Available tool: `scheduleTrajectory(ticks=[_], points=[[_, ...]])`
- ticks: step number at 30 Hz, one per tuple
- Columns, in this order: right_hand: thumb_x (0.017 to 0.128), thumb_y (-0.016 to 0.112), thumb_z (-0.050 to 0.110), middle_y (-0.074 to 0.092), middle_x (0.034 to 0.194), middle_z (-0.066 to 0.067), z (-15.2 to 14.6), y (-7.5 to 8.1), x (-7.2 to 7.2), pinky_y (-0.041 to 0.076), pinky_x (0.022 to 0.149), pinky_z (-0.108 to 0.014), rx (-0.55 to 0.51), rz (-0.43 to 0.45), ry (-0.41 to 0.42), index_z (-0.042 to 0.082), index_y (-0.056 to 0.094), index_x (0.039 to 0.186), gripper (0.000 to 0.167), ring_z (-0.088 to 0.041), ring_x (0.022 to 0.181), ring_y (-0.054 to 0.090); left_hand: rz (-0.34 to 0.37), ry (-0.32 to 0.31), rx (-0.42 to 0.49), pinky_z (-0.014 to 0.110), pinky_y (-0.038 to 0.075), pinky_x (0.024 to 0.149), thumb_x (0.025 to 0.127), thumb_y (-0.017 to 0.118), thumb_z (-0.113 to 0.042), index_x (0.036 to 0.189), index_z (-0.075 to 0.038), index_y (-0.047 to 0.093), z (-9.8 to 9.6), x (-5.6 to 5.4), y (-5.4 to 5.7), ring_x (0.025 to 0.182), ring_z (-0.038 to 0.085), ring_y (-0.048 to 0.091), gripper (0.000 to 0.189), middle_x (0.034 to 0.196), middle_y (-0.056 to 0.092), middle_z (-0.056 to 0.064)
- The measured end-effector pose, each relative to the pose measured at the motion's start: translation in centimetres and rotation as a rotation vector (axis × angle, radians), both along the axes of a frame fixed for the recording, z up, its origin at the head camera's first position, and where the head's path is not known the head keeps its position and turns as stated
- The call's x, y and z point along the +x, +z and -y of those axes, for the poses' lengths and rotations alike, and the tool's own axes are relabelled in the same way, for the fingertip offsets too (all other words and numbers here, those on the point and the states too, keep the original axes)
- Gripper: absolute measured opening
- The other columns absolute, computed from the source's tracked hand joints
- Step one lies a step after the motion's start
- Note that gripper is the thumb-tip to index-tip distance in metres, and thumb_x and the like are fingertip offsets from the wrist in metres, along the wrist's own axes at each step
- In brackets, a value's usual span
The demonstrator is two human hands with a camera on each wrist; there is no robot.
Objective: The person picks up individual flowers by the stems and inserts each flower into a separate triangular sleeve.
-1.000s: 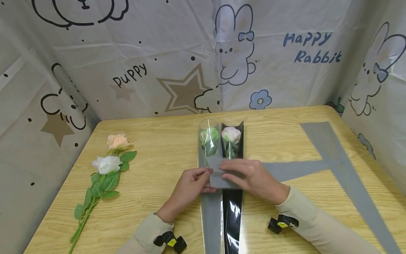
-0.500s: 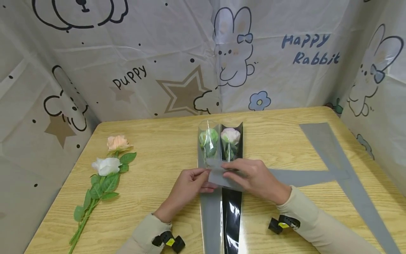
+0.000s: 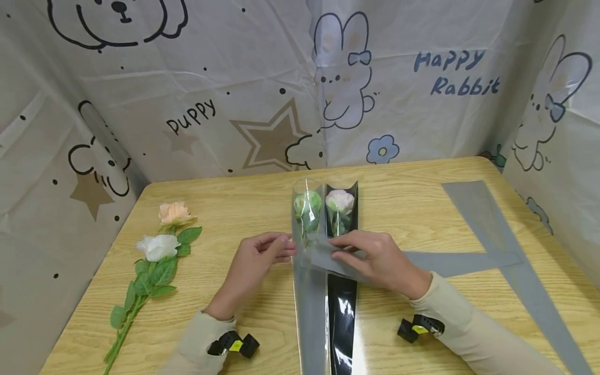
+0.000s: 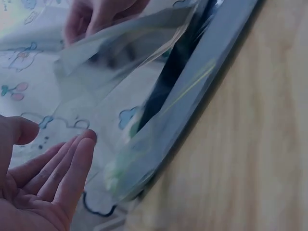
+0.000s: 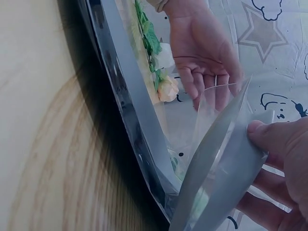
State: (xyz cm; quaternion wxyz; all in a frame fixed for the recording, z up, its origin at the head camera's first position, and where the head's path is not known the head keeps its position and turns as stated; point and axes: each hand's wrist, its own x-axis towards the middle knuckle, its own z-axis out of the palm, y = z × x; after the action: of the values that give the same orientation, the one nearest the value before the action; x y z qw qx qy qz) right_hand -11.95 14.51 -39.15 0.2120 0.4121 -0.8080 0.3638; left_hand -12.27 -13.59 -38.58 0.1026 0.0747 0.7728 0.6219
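My right hand pinches the wide end of a grey-and-clear flower sleeve between thumb and fingers. In the right wrist view the mouth of this sleeve gapes. Its narrow part stretches rightward in the head view. My left hand is beside the sleeve's mouth with its fingers fairly straight; whether a fingertip touches the clear film is unclear. Beneath the hands lie two wrapped flowers: a green one in a grey sleeve and a pale pink one in a black sleeve.
A peach rose and a white rose with leafy green stems lie at the table's left. Another flat grey sleeve lies diagonally on the right. A printed cloth hangs behind the wooden table.
My left hand has let go of the sleeve's edge and moved left and slightly up, its fingers loosening. The right hand keeps its pinch, and the sleeve's mouth now tilts and stands more open.
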Motion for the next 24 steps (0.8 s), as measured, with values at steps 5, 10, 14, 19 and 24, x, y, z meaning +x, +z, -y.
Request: scheduleTrajectory(ticks=[5,10,14,19,24], points=[[0.083,0.085,0.005,0.080,0.101,-0.011,0.0,0.1,0.0,0.059,0.075,-0.009,0.007,0.015,-0.011,0.004,0.076,0.110,0.029,-0.015,0.082,0.078,-0.140,0.068,-0.203,0.033,0.065,0.088,0.106,0.059,-0.035,0.130,-0.007,0.070,3.0,-0.7,0.9,0.105,0.028,0.077,0.039,0.118,0.078,0.015],[0.082,0.086,0.007,0.080,0.100,-0.011,-0.1,0.4,0.1,0.061,0.073,-0.013,0.023,0.032,-0.043,0.003,0.075,0.110,0.030,-0.016,0.081,0.079,-0.232,0.144,-0.406,0.027,0.064,0.083,0.106,0.056,-0.044,0.132,-0.013,0.070,6.0,-1.2,1.7,0.106,0.033,0.076,0.043,0.117,0.079,0.011],[0.082,0.086,0.007,0.080,0.099,-0.011,-0.2,0.4,0.1,0.062,0.072,-0.015,0.021,0.032,-0.051,0.003,0.076,0.109,0.030,-0.016,0.081,0.078,-0.291,0.220,-0.487,0.021,0.062,0.079,0.107,0.053,-0.044,0.132,-0.011,0.070,8.0,-1.5,2.7,0.102,0.031,0.077,0.044,0.116,0.079,0.012],[0.082,0.086,0.008,0.080,0.099,-0.011,-0.2,0.4,0.1,0.062,0.073,-0.014,0.022,0.039,-0.059,0.003,0.076,0.109,0.029,-0.016,0.081,0.078,-0.372,0.292,-0.608,0.020,0.055,0.067,0.107,0.053,-0.042,0.131,-0.012,0.071,10.0,-1.2,4.0,0.094,0.028,0.076,0.042,0.111,0.080,0.013],[0.083,0.085,0.009,0.080,0.099,-0.010,-0.2,0.4,0.1,0.062,0.073,-0.015,0.031,0.053,-0.073,0.003,0.076,0.110,0.028,-0.015,0.082,0.078,-0.374,0.339,-0.693,0.030,0.053,0.069,0.106,0.053,-0.045,0.131,-0.012,0.071,12.2,-0.9,4.8,0.096,0.033,0.073,0.045,0.110,0.079,0.016]])
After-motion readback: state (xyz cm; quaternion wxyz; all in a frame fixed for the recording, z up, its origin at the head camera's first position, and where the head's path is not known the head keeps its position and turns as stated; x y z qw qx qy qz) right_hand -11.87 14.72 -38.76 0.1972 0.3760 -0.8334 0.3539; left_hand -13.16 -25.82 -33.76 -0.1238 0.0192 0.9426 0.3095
